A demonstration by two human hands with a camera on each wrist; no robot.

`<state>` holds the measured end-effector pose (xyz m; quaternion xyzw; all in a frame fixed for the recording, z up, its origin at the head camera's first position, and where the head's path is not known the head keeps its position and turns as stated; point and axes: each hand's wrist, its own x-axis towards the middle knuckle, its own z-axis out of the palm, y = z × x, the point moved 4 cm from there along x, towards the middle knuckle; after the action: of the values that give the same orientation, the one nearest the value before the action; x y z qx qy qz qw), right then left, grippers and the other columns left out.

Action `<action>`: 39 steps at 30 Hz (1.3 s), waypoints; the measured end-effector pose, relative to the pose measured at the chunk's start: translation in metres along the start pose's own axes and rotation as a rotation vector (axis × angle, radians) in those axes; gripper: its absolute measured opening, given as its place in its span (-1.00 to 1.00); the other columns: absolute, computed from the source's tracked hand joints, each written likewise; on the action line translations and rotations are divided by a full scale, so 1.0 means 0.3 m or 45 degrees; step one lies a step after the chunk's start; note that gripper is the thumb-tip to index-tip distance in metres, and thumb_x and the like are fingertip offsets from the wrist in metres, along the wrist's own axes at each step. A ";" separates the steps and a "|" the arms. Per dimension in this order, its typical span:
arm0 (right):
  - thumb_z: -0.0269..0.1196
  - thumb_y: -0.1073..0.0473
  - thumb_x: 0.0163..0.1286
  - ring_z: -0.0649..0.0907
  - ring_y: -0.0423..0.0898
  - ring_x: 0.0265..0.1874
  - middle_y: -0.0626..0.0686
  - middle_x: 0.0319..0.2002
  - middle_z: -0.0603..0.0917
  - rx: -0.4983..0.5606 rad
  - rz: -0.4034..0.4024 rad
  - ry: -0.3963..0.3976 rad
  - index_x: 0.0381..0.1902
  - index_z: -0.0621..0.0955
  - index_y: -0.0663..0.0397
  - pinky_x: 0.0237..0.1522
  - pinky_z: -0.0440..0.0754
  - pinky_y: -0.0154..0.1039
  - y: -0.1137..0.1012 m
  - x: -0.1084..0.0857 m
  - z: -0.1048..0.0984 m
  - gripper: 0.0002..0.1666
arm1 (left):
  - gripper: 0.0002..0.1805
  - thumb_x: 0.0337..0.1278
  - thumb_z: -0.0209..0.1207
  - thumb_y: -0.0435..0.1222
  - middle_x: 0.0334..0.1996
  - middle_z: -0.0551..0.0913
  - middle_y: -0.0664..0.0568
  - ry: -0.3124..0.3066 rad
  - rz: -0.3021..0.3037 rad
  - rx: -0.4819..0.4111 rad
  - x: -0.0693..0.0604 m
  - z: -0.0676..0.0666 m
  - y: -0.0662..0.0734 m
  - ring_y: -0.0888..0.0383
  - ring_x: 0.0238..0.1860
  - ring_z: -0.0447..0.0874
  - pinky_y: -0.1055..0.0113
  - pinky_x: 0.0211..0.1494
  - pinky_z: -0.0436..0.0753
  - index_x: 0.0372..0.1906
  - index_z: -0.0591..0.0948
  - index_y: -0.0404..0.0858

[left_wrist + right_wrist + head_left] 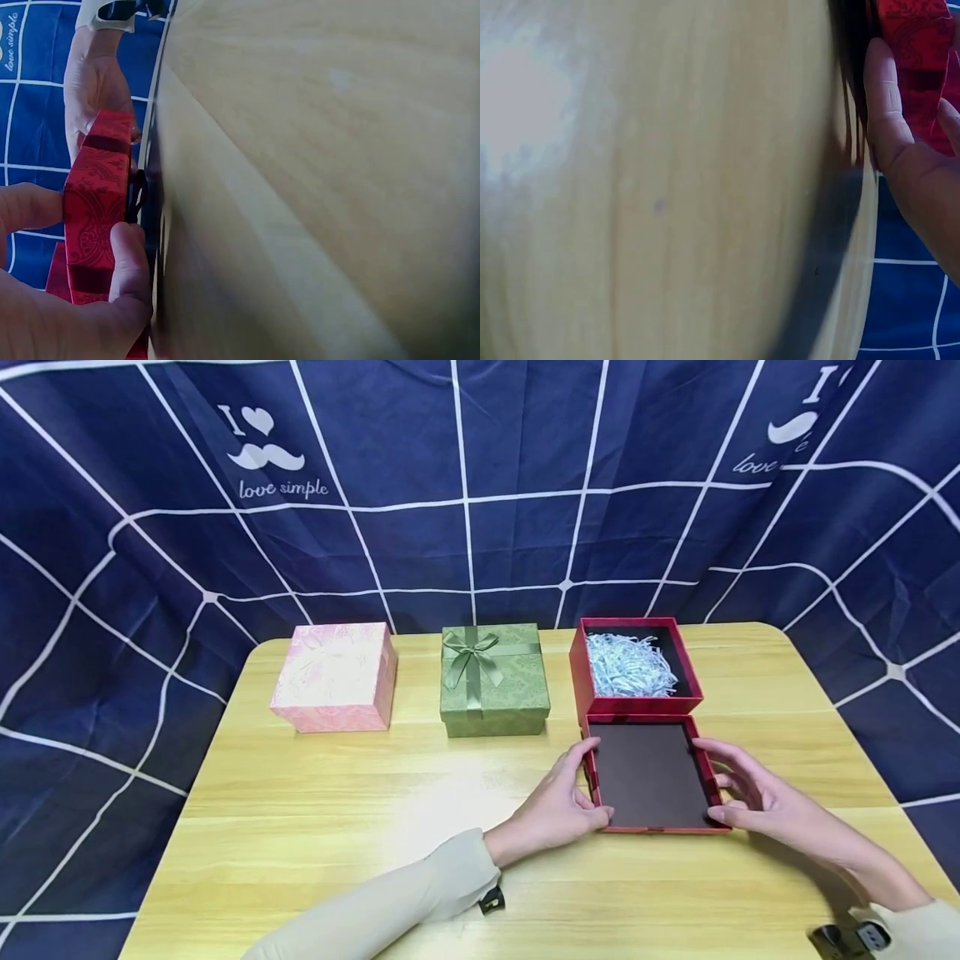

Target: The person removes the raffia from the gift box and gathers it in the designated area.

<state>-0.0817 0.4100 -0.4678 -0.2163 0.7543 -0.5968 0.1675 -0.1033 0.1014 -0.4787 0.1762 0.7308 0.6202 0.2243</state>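
A red box lid (651,777) lies inside up, its dark inner face showing, just in front of an open red box (639,705). My left hand (551,802) grips the lid's left side between thumb and fingers. On the opposite side my right hand (768,797) holds it the same way. Red patterned lid wall (96,195) shows between thumb and finger in the left wrist view. Pale blue shredded paper (630,667) fills much of the red box. Whether the lid touches the table I cannot tell.
A green gift box (495,685) with a ribbon bow stands at the back middle of the wooden table (337,827). Farther left sits a closed pink box (333,677). Dark blue cloth (412,452) with white lines hangs behind and at both sides.
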 end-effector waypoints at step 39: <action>0.25 0.57 0.49 0.71 -0.14 0.08 -0.14 0.46 0.43 -0.204 0.092 0.088 0.73 0.17 0.18 -0.07 0.80 -0.19 0.020 0.010 0.001 -0.05 | 0.10 0.17 0.52 -0.40 0.76 -0.01 0.10 0.006 0.019 0.151 0.017 0.006 -0.025 0.38 -0.31 0.59 0.49 -0.12 0.63 0.75 0.20 -0.07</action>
<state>-0.0849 0.4095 -0.4736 -0.1811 0.8123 -0.5351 0.1450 -0.1065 0.1045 -0.4868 0.1932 0.7654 0.5779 0.2071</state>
